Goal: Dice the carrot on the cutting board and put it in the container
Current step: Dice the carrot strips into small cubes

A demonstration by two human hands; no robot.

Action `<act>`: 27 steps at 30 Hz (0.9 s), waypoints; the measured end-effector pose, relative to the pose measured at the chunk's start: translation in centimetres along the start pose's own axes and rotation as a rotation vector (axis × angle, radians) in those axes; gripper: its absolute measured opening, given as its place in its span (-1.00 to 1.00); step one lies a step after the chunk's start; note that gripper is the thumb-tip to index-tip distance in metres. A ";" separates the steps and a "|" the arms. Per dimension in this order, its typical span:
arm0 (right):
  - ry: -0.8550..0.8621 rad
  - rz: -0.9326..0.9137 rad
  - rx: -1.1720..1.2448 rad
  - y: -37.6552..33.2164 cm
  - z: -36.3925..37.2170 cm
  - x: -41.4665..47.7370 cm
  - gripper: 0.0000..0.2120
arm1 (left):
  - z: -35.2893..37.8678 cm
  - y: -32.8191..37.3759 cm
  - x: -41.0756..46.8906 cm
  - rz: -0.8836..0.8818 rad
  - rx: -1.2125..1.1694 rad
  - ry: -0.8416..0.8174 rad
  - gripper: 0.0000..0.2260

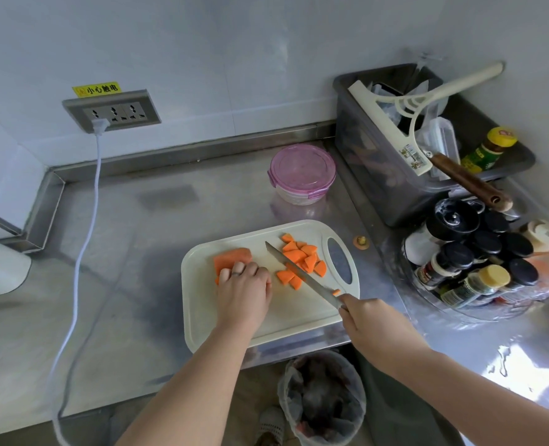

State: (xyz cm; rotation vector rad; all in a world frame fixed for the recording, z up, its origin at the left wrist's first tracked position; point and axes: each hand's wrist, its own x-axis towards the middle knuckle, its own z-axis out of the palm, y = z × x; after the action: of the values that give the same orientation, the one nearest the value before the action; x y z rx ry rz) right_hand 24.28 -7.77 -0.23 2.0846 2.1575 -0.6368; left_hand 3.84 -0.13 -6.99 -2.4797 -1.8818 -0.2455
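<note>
On the cutting board (282, 313), the left grip (244, 286) curls round the uncut carrot (232, 257); the right grip (368, 320) clasps a knife (302, 273) beside diced pieces (298, 254), the lidded container (302, 172) behind on the counter (137, 284).

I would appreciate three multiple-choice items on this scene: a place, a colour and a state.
1. Where is the container relative to the cutting board? A beyond it, on the counter; B on it; C in a sink.
2. Its lid is: A green; B pink; C black.
3. The right hand: A grips the knife; B lies open; C holds the lid.
Answers: 1 A, it stands apart behind the board; 2 B, the lid shows pink; 3 A, fingers wrap the handle.
</note>
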 end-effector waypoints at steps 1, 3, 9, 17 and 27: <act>0.004 -0.016 0.003 -0.1 0.0 0.0 -0.67 | 0.1 -0.5 0.0 0.002 -0.015 0.013 -0.83; 0.007 -0.044 0.004 -0.4 -0.1 0.1 -0.66 | -0.1 -1.4 -0.3 0.000 -0.066 0.016 -0.84; 0.077 -0.168 -0.050 -1.0 -1.0 0.8 -0.73 | -2.7 -5.2 -1.2 -0.347 -0.582 0.132 -0.85; 0.193 -0.393 -0.317 -3.1 -1.7 2.3 -0.82 | -7.4 -5.4 -0.3 -0.093 -0.704 -0.363 -0.90; 0.247 -0.333 -0.290 -2.4 -1.8 2.8 -0.68 | -4.3 -8.0 -0.9 -0.261 -0.516 -0.205 -0.83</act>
State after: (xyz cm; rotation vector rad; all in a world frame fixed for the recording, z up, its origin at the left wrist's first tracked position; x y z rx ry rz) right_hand 22.20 -4.50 1.06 1.7501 2.5755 -0.0716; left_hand -4.54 0.68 -3.53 -2.6280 -2.5057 -0.5671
